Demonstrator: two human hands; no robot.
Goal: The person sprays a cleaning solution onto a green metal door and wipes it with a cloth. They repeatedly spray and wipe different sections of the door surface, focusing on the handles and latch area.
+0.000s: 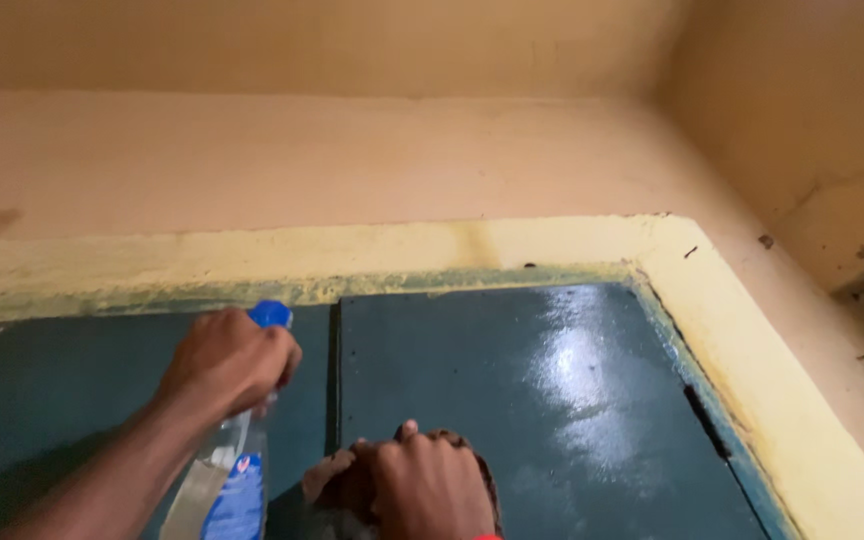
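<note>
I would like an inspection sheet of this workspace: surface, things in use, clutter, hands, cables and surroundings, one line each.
Surface: dark teal painted double door, glossy, with a bright wet-looking sheen on the right panel.
Things in use: clear plastic spray bottle with blue nozzle; dark cloth, mostly hidden under the right hand.
Clutter: nothing seen.
Hands: left hand has its grip around the bottle's neck; right hand presses the cloth on the door.
Cables: nothing seen.
Surroundings: yellow painted door frame, worn at its edges; peach plaster wall.
</note>
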